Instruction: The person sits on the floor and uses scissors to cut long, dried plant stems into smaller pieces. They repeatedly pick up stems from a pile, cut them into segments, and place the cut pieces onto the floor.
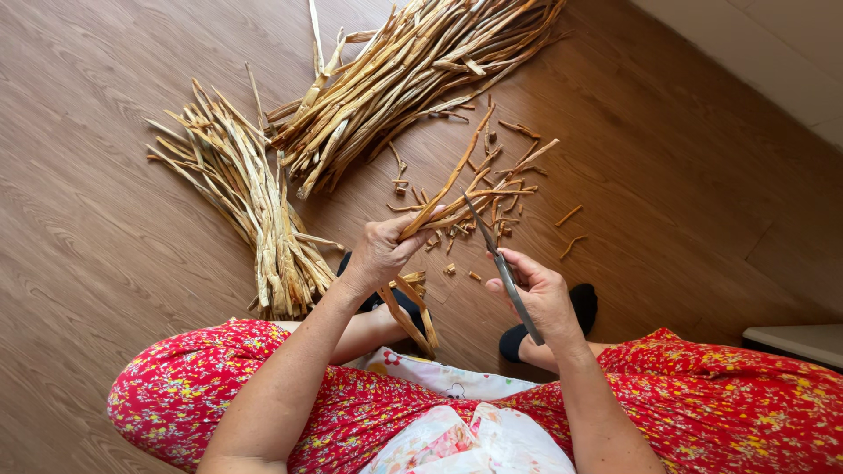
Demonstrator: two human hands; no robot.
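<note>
Gripping a dry, stiff, brittle-looking handful of strips (457, 189) mid-length in my closed left hand (382, 250), I am holding a knife (500, 263) in my curled right hand (540, 294) near my knees.

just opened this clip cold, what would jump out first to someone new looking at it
The eye lands first on the left hand, gripping a fan of dry tan strips at mid-frame, with the right hand holding a long knife whose blade points at them. Next come the two big bundles of the same strips on the wooden floor: one upper centre, one to the left. Small cut scraps lie scattered beyond the hands.
</note>
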